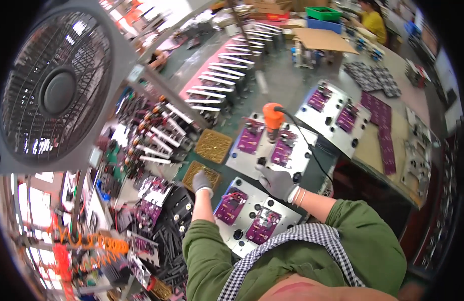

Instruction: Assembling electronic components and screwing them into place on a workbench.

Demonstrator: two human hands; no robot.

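Note:
My left hand (202, 181), in a grey glove, reaches into the nearer tray of small brass-coloured screws (191, 172); its fingertips are bunched together, and whatever they hold is too small to make out. My right hand (279, 183), gloved too, is curled over the near edge of a metal plate (246, 163) bearing purple circuit boards (283, 149). A small black part (262, 161) shows at its fingertips; I cannot tell whether it is gripped. Above that plate an orange electric screwdriver (273, 118) stands upright, its black cable trailing right. Closer to me lies another plate with purple boards (232, 204).
A second screw tray (213, 146) sits beyond the first. Another board-bearing plate (312, 113) lies at the far right. A big grey fan (59, 93) fills the upper left. White-topped parts (219, 75) stand in a row at the back, where a person in yellow (373, 25) is visible.

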